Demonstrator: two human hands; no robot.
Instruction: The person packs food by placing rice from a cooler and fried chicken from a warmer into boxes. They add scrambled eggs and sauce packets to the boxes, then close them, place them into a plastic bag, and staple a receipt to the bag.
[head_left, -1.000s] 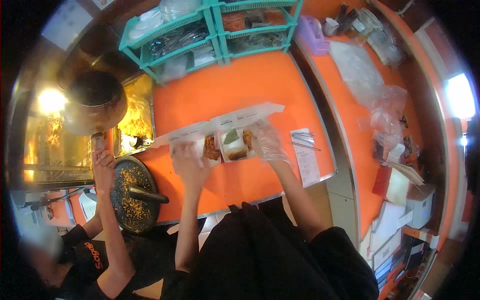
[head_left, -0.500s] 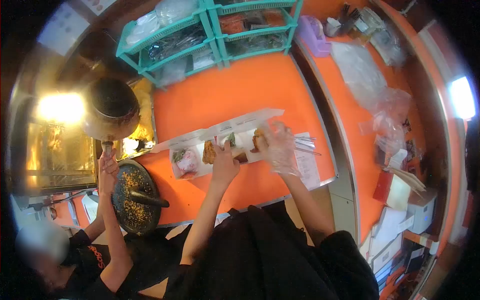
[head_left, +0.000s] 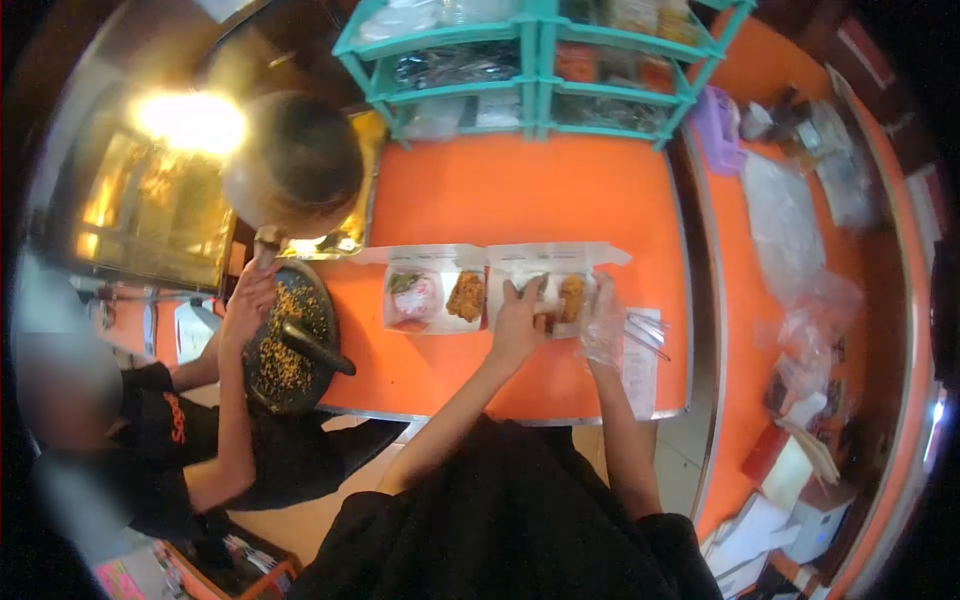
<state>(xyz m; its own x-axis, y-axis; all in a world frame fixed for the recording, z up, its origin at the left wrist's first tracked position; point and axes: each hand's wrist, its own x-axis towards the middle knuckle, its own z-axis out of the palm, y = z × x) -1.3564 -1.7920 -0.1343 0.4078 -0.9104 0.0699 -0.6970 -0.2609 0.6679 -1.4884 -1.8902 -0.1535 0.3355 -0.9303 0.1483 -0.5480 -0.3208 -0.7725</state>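
Food lies in two white cardboard takeaway boxes set side by side, lids folded back, near the front of the orange desk (head_left: 500, 190). The right-hand box (head_left: 555, 258) holds a golden fried piece (head_left: 572, 295). The left hand (head_left: 517, 325) is bare and lies flat across the near part of this box, fingers stretched out and apart, clamped on nothing. The right hand (head_left: 603, 320), in a clear plastic glove, is at the box's right edge; whether it grips anything cannot be told. The left-hand box (head_left: 440, 325) touches its neighbour and carries another fried piece (head_left: 466, 295) beside a small pink and green packet (head_left: 412, 295).

Just right of the boxes, a white paper slip (head_left: 640, 370) lies on the desk with thin metal tongs (head_left: 648, 335) across it. At the desk's left end sits a round dark stone mortar (head_left: 285, 345) strewn with yellow crumbs, a pestle (head_left: 318, 350) resting in it. A co-worker's hand (head_left: 252, 295) beside it grips the handle of a dark round pan (head_left: 295, 165) near glowing orange light. A teal plastic rack (head_left: 540, 90) stands at the back, and clear plastic bags (head_left: 800, 230) litter the side counter to the right.
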